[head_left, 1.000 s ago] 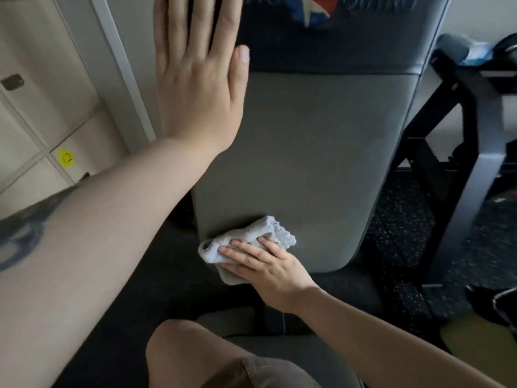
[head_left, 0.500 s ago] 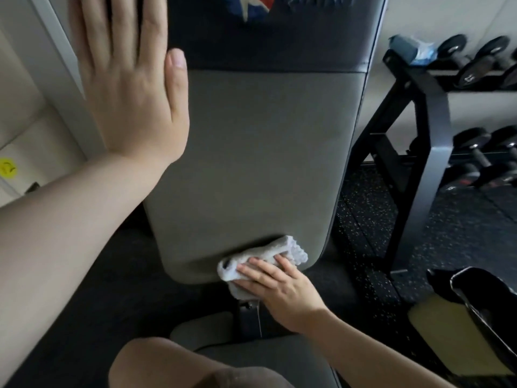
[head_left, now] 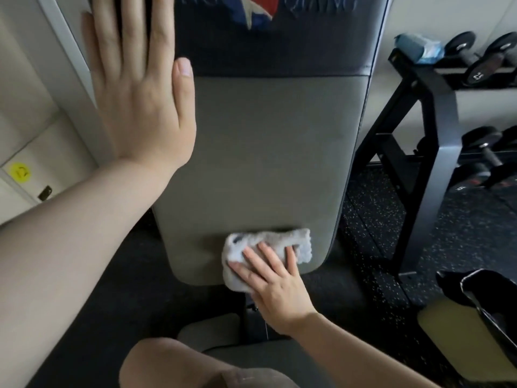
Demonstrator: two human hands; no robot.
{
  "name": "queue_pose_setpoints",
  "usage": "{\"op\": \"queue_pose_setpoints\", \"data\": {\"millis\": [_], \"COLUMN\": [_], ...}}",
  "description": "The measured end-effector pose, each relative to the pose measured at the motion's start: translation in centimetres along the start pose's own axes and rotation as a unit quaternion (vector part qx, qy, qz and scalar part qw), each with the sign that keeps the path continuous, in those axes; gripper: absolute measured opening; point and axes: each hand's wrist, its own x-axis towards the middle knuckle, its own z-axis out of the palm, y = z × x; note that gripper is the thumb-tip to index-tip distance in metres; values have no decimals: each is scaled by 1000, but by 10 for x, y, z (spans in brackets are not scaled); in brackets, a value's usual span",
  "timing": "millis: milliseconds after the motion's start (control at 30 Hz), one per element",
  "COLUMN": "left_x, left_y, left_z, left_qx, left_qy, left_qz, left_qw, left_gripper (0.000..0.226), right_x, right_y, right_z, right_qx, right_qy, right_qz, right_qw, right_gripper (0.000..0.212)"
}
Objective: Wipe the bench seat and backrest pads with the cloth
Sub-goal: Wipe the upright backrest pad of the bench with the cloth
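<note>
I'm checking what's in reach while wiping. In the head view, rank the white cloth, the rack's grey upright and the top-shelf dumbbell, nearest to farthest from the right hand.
1. White cloth, pressed under the right hand, low on the backrest.
2. Grey upright, off to the right.
3. Top-shelf dumbbell, upper right, highest up.

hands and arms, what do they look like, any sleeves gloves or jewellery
Both arms are bare as far as the head view shows: no sleeves, no gloves. The left hand and right hand carry no rings, and neither wrist has a watch or band. The nails that show are short and unpainted.
</note>
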Motion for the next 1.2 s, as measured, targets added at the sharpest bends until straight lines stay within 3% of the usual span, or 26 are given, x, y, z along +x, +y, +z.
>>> {"op": "queue_pose_setpoints", "data": {"millis": [33, 100, 167, 300, 367, 433, 500, 600, 700, 767, 967, 1200], "left_x": [1, 1, -1, -1, 0, 1, 1, 0, 0, 1, 6, 16], "left_y": [1, 2, 3, 3, 2, 0, -2, -3, -3, -2, -4, -10], "left_z": [-1, -2, -1, 0, -1, -2, -1, 1, -3, -11, -43, -72], "left_qx": [-5, -10, -13, -17, -11, -5, -1, 2, 7, 11, 21, -15], "left_qy": [5, 15, 20, 19, 14, -2, -14, -15, -38, -66, -155, -231], "left_qz": [7, 17, 19, 14, 11, 10, 13, 20, 12, 9, 28, 42], "left_qw": [1000, 1000, 1000, 1000, 1000, 1000, 1000, 1000, 999, 998, 987, 972], "left_gripper": [52, 52, 53, 54, 54, 54, 55, 54, 54, 54, 67, 81], "right_x": [-14, -17, 7, 75, 80, 59, 44, 68, 124, 151, 151, 182], "right_y": [10, 34, 51, 31, 14, 22, 46, 64, 51, 32, 44, 13], "right_z": [7, 2, -24, -61, -52, -38, -38, -67, -103, -114, -124, -152], "right_qx": [-37, -58, -19, 89, 73, -5, -69, -34, 53, 96, 15, 138], "right_qy": [-22, 1, 70, 199, 181, 135, 126, 184, 270, 289, 225, 247], "right_qz": [-40, -37, 44, 210, 170, 62, -6, 59, 191, 223, 79, 173], "right_qw": [998, 998, 996, 953, 966, 989, 990, 981, 942, 926, 971, 943], "right_gripper": [65, 67, 68, 66, 72, 79, 83, 77, 67, 66, 72, 67]}}
